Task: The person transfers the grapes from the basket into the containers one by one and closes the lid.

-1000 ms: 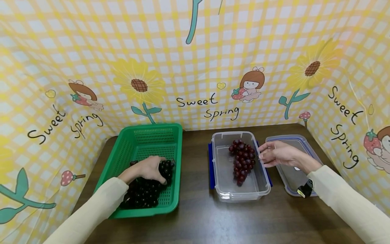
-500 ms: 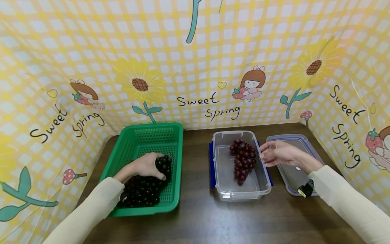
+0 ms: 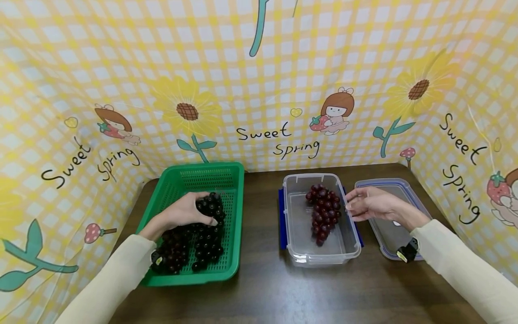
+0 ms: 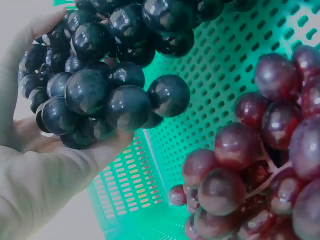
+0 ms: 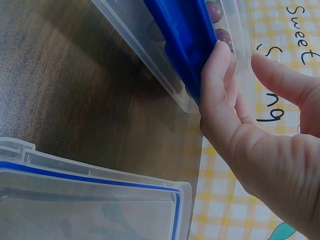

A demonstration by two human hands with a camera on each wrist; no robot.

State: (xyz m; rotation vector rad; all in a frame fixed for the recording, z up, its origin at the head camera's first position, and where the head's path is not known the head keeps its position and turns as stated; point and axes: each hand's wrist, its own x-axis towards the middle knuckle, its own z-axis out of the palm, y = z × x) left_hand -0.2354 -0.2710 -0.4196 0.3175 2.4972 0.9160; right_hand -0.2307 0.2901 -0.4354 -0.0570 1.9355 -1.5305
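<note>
My left hand [image 3: 184, 211] grips a bunch of black grapes [image 3: 210, 207] over the green basket [image 3: 241, 216]. In the left wrist view the thumb and fingers curl round the black bunch [image 4: 100, 95]. Dark red grapes [image 3: 174, 249] lie in the basket below the wrist, and the same red bunch [image 4: 240, 165] fills the right of the left wrist view. At the right wall of a clear plastic box [image 3: 297, 245] rests my right hand [image 3: 374, 204]. Its fingers touch the side near the blue latch [image 5: 187, 45], thumb held apart. Inside that box lies a bunch of red grapes [image 3: 323, 213].
A clear lid [image 3: 388, 184] with a blue seal lies flat on the dark wooden table [image 3: 259, 279], right of the box and partly under the right arm. Behind and at both sides hangs a yellow checked cloth [image 3: 259, 85].
My left hand has lifted the black bunch and shifted away and slightly left, uncovering more grapes in the basket. The right hand stays against the box.
</note>
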